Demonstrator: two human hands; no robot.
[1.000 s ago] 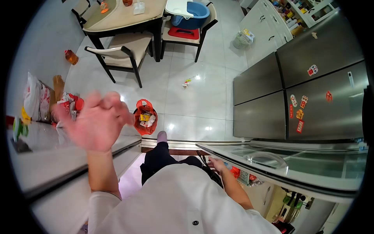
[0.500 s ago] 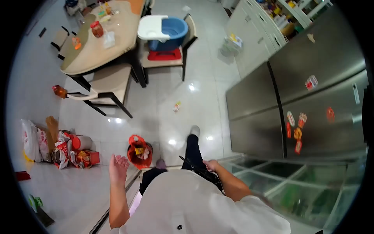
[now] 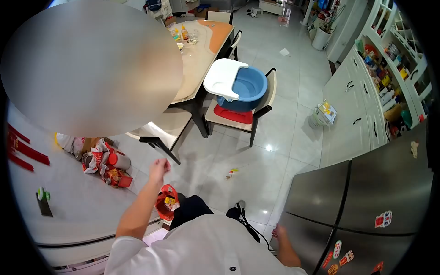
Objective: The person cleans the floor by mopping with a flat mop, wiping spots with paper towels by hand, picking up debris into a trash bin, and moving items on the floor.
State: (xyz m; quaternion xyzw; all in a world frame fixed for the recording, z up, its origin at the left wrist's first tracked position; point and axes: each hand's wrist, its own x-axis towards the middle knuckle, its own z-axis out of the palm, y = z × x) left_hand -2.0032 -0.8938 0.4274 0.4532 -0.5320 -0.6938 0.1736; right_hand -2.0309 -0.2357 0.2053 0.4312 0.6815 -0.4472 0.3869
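Note:
My left hand (image 3: 159, 169) is held out in front with its fingers curled in, and nothing shows in it. It appears above and beyond a bin with a red bag (image 3: 161, 201), which holds some rubbish. Low at my right side, my right hand (image 3: 277, 232) has loosely curled fingers, with no object visible in them. It is nearest the steel fridge (image 3: 316, 197); whether it touches the door is unclear. Black cords (image 3: 250, 227) hang by my right leg. A small yellow, red and white item (image 3: 231, 173) lies on the floor ahead.
Ahead, a chair (image 3: 270, 98) bears a blue booster seat (image 3: 250, 85) with a white tray. Another chair (image 3: 167, 128) stands by the dining table (image 3: 199, 59). Bags and boxes (image 3: 107, 162) line the left wall. White cabinets (image 3: 350, 110) and a clear bin (image 3: 321, 117) are right.
My view has tilted up and moved forward, showing more of the room. My left hand has gone from spread to curled and swung forward. My right hand now appears beside the fridge.

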